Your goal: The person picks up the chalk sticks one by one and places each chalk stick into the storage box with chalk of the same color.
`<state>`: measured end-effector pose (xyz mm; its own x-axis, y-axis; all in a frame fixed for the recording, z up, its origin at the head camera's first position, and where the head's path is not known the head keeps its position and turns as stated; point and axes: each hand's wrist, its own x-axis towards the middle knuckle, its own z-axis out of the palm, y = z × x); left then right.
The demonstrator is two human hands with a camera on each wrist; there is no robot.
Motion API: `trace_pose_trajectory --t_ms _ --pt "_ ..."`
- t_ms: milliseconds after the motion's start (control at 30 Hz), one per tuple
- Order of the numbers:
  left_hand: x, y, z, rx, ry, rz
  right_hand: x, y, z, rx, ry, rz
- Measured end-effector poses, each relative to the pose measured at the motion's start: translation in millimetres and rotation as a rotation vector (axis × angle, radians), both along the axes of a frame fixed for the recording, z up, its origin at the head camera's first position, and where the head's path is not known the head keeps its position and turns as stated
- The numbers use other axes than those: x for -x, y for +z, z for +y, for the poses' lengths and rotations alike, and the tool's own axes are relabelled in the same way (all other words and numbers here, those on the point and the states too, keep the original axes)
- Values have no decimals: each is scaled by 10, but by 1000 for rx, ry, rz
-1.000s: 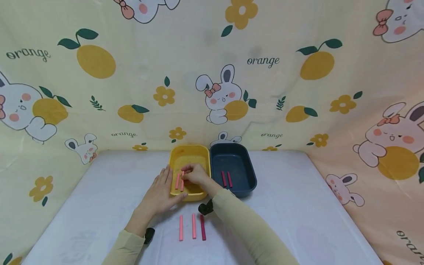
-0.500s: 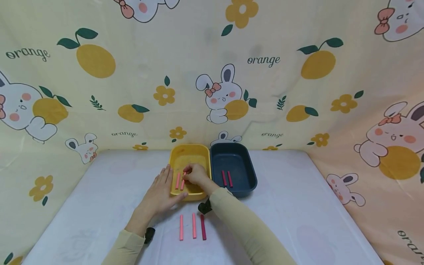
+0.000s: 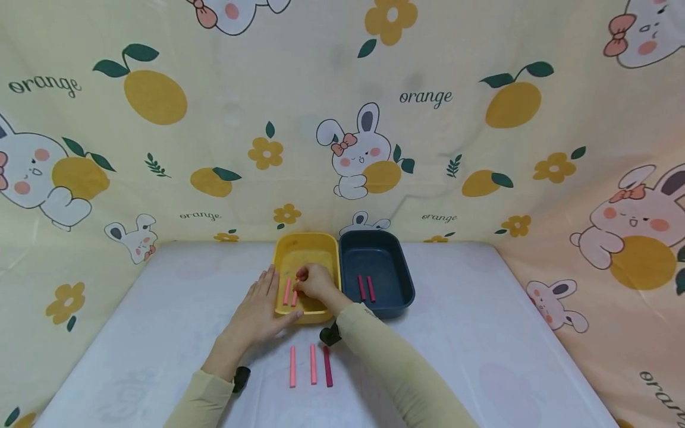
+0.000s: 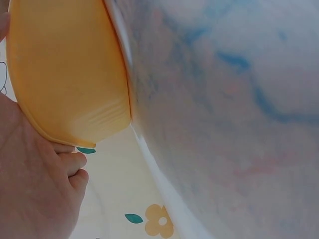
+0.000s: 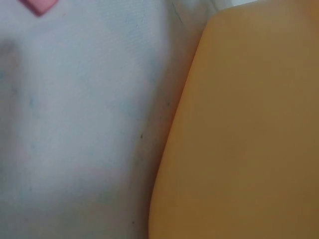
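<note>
We note the left hand point(image 3: 260, 312) flat against the near left wall of the yellow tray point(image 3: 305, 246), fingers straight, thumb along the tray's front edge; the left wrist view shows the palm pressed to the tray's outer wall. The right hand point(image 3: 317, 282) sits inside the same tray, fingertips curled and pinching a light pink stick point(image 3: 295, 293) that lies beside another light pink stick point(image 3: 286, 291) on the tray floor. Just to the right, touching the yellow tray, stands a dark blue tray point(image 3: 398, 261) with two dark pink sticks point(image 3: 366, 288) lying side by side. On the white table point(image 3: 481, 333), near the person, we see three sticks in a row: two light pink point(image 3: 292, 367) point(image 3: 313, 363), one dark pink point(image 3: 327, 366). Both sleeves are pale yellow-beige. A cartoon rabbit-and-orange cloth point(image 3: 160, 148) hangs behind the table.
</note>
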<state>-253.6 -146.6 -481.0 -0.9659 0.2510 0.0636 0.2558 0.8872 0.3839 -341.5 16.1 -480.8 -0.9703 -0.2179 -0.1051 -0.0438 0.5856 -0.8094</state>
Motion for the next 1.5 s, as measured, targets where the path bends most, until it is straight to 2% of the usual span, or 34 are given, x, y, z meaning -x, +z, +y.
trace_pose_trajectory --t_ms 400,600,800,1100,1300,1500 --pt "2 8 14 5 0 -6 -26 61 47 -60 2 56" --pt "9 14 12 7 16 -21 -109 169 91 15 16 55" --pt "19 26 24 22 23 -40 -234 271 188 97 46 90" --pt "-6 30 21 12 23 -26 -489 404 381 167 15 172" --pt "-6 17 14 14 23 -15 -682 431 509 204 19 233" --pt "-2 7 29 14 34 -20 -893 432 649 213 17 232"
